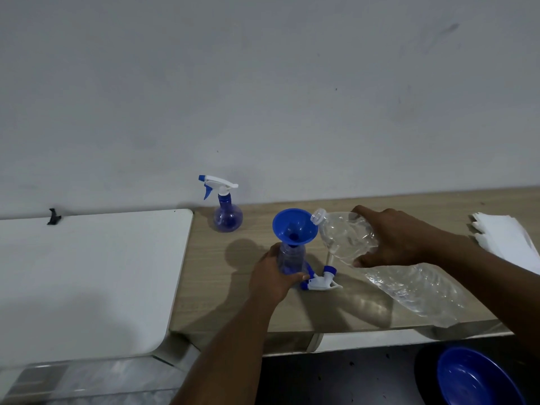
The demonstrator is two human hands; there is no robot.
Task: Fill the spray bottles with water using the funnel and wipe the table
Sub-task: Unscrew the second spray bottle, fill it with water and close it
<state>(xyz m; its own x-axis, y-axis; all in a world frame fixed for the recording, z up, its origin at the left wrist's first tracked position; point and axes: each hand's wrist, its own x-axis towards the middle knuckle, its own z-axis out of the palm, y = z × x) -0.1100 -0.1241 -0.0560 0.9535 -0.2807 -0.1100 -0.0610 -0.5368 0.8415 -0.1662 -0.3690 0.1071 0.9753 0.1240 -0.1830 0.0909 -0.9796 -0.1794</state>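
1. While the left hand (pixel 274 276) wraps around the body of an open spray bottle (pixel 290 260) standing on the wooden table (pixel 263 311), its fingers curl around the left side and the thumb presses the lower front, so the hand is closed on the bottle.
2. A blue funnel (pixel 293 226) sits in that bottle's neck, its wide mouth tilted slightly toward the camera and to the left.
3. The right hand (pixel 397 238) grips a large clear plastic water bottle (pixel 347 238) near its shoulder, fingers over the top and thumb underneath, clamped on it.
4. The water bottle is tipped nearly on its side, its uncapped mouth just beside the funnel's right rim; its crumpled lower body runs down to the right under the forearm.
5. Whether water is flowing cannot be told.
6. A detached white and blue trigger sprayer head (pixel 321 280) lies on the table just right of the held spray bottle, close to the left thumb.
7. A second spray bottle (pixel 226 213), with its trigger head screwed on, stands upright near the wall, behind and to the left of the funnel.
8. A stack of white paper napkins (pixel 505 241) lies at the table's right end.
9. A white table (pixel 87 282) adjoins on the left.
10. A blue bowl (pixel 479 378) sits below, at the lower right.
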